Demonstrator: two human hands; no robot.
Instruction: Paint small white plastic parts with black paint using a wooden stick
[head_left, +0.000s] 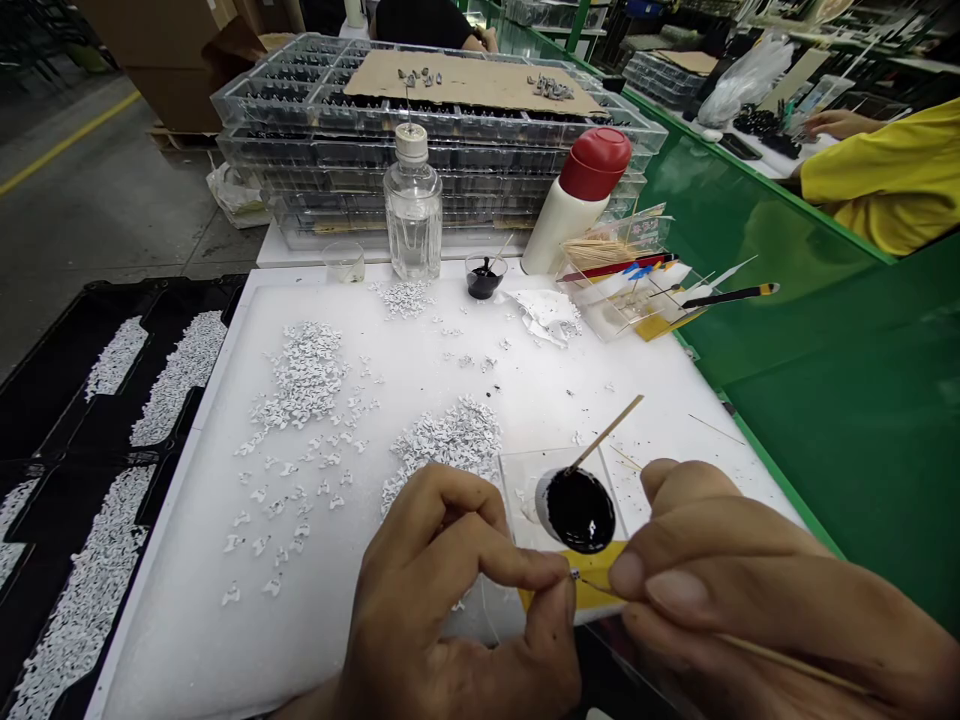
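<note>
Grip, left hand (457, 600): thumb and forefinger pinched together on a tiny grey part (574, 575), held just in front of the paint dish.
Grip, right hand (757, 590): fingers closed around a thin wooden stick (787, 663); its tip meets the tiny grey part.
Stick axis: long axis runs from lower right, up and left to the tip between the two hands.
Paint dish (579, 509): small round cup of glossy black liquid on a clear square tray, just beyond the fingertips; a second stick (606, 433) leans in it, pointing up and right.
Writing: no brand or label can be read on any item.
White pieces (307, 375): small white parts lie in heaps and scattered singly across the left and middle of the bench.
Bench (525, 400): white board top, specked with black near the dish; a green surface (847, 400) adjoins it on the right.
Black trays (112, 400): at the left edge, holding rows of more white pieces.
Far edge: a clear bottle (412, 210), a white bottle with a red cap (577, 200), a small cup of black liquid (484, 277), and a clear box of sticks and brushes (637, 280).
Behind: stacked clear trays (435, 150) topped with cardboard.
Room: grey workshop floor with a yellow line; a person's yellow sleeve (885, 180) at the upper right.
</note>
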